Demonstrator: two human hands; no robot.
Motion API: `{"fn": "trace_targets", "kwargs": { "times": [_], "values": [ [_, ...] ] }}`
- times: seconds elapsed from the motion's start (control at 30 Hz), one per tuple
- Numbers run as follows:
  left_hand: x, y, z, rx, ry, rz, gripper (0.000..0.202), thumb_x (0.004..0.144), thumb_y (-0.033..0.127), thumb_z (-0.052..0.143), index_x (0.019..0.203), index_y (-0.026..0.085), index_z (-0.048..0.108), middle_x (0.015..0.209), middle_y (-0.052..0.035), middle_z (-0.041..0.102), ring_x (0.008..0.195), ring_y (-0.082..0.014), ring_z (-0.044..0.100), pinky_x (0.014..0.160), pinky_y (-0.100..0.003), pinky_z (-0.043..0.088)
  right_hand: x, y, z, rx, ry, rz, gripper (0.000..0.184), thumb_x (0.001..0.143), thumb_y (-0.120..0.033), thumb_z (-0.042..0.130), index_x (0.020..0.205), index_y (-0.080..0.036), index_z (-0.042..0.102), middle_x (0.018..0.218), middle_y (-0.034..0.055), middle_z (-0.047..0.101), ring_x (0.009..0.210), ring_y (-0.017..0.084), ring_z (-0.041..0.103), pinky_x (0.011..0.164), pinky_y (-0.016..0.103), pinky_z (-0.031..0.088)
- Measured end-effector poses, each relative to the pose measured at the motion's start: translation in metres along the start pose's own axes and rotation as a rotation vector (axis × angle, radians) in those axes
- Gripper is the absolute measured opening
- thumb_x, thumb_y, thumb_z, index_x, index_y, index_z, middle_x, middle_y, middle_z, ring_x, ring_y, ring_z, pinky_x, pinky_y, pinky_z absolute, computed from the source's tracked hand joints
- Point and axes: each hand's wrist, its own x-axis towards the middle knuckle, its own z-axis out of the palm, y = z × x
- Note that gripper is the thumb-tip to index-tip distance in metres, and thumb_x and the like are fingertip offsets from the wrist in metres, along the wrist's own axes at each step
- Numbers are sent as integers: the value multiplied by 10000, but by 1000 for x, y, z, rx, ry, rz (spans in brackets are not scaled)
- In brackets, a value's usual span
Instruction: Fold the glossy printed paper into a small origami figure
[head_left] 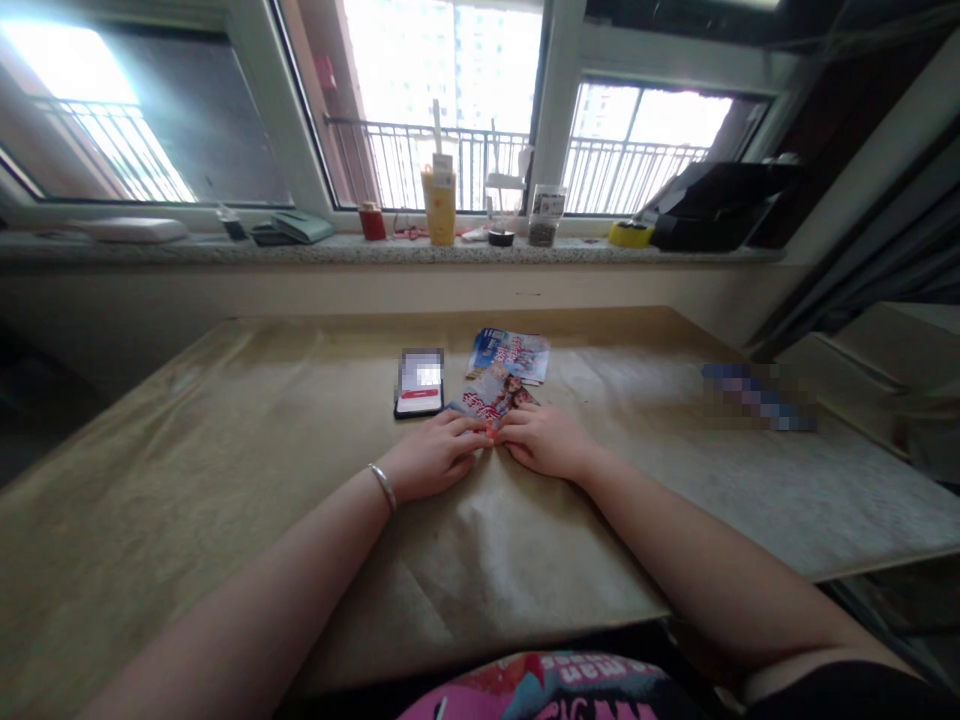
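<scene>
**A printed leaflet point(495, 394) on the table point(247, 450)**

The left hand point(433, 456) and right hand point(547, 440), fingers bent, lie almost tip to tip over the leaflet's near edge; from here I cannot tell whether they pinch it. A paper pile point(517, 354) lies just beyond, a phone point(419, 398) to its left.
</scene>
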Motion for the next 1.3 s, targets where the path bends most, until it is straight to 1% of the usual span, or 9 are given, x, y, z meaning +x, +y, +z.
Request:
{"fn": "trace_targets", "kwargs": {
  "times": [0.17,0.3,0.43,0.67,0.83,0.93,1.07,1.17,1.3],
  "values": [
    [-2,-4,-3,-34,-5,13,305,876,199,451,1137,243,602,1273,-33,558,1063,-217,490,947,-396,424,1,2,-3,-11,-20,-23,224,848,-197,489,951,-236,684,939,40,661,837,175,537,756,297,410],
    [-5,-8,-5,-93,-17,32,285,884,179,433,1092,238,619,1247,-33,575,1087,-199,493,968,-377,416,1,5,-5,-31,-35,-22,221,848,-194,482,917,-231,689,902,43,657,826,171,544,751,290,406],
    [-5,-12,-7,-137,-40,15,324,848,116,439,1075,241,633,1231,-18,588,1109,-184,495,983,-359,414,-1,9,-6,-35,-43,8,213,834,-174,478,847,-220,685,889,45,656,850,166,561,751,274,407],
    [-4,-16,-8,-199,-41,6,349,787,54,435,996,222,659,1237,-21,590,1133,-172,514,1004,-356,414,-4,12,-13,-9,-60,44,203,772,-143,496,814,-219,679,886,42,656,836,167,578,704,261,414],
    [-6,-22,-10,-244,-50,1,287,820,88,434,904,197,686,1198,-45,617,1119,-157,548,1000,-313,426,-7,17,-17,16,-63,77,199,755,-140,491,763,-216,675,861,41,646,785,154,578,674,254,405],
    [-8,-25,-10,-244,-55,-6,282,808,96,443,869,204,696,1177,-38,629,1110,-160,559,998,-309,429,-9,21,-19,29,-77,95,186,741,-142,498,720,-215,668,852,33,649,768,151,579,655,250,395],
    [-9,-27,-9,-238,-48,-15,301,790,83,435,876,214,692,1192,-21,620,1123,-161,547,1007,-317,421,-13,26,-21,51,-86,148,184,717,-130,505,713,-213,668,857,21,657,749,141,580,645,244,388],
    [-8,-24,-9,-228,-37,-18,308,773,58,422,897,194,669,1168,-37,623,1105,-166,546,990,-319,430,-15,28,-22,67,-91,175,173,708,-129,512,689,-205,666,845,25,655,743,140,581,637,241,387],
    [-6,-15,-9,-164,-15,-57,367,795,70,429,1094,184,609,1097,-67,630,1026,-177,564,928,-328,463,-16,27,-22,48,-80,228,169,718,-140,519,708,-209,673,818,23,653,723,144,578,613,247,388]
  ]
}}
